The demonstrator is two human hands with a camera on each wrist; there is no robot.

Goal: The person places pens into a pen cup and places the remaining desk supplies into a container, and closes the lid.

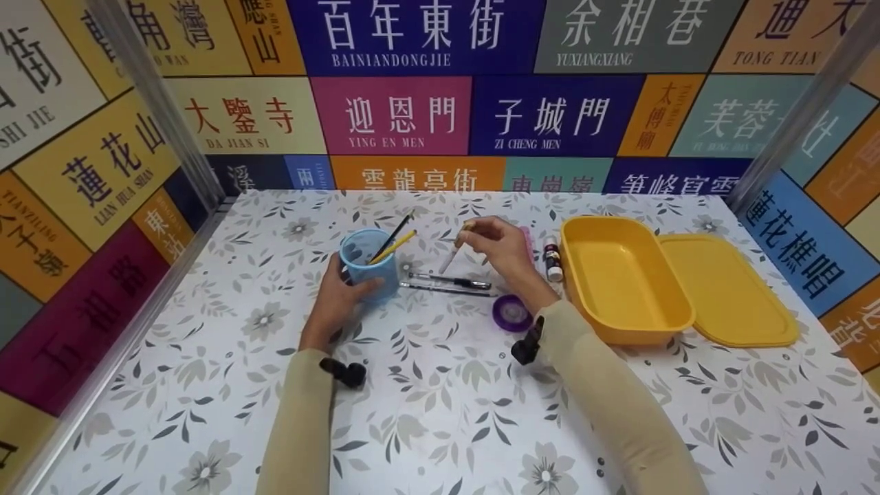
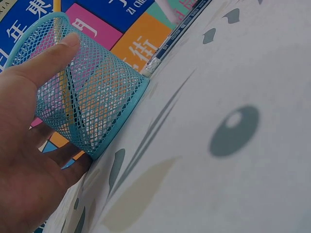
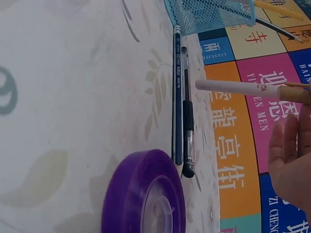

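My left hand (image 1: 333, 299) grips a light blue mesh pen cup (image 1: 387, 273) standing on the table, thumb across its near side. A yellow pencil (image 1: 400, 245) and a dark pencil (image 1: 402, 228) lean inside, ends above the rim. To the right, my right hand (image 1: 505, 249) pinches a pen (image 3: 233, 88) with a white barrel and a brownish-gold end, its white end tilted down toward the cup side. Below it on the table, a clear-and-black gel pen (image 1: 467, 282) and a dark blue pencil (image 3: 178, 102) lie side by side, close to the cup's base.
A purple tape roll (image 1: 500, 313) lies beneath my right forearm. Right of that hand are a glue stick (image 1: 553, 260) and a partly hidden pink item (image 1: 527, 240). A yellow box (image 1: 629, 282) stands farther right, its yellow lid (image 1: 739, 289) beside it. Patterned walls (image 1: 405, 113) border the table.
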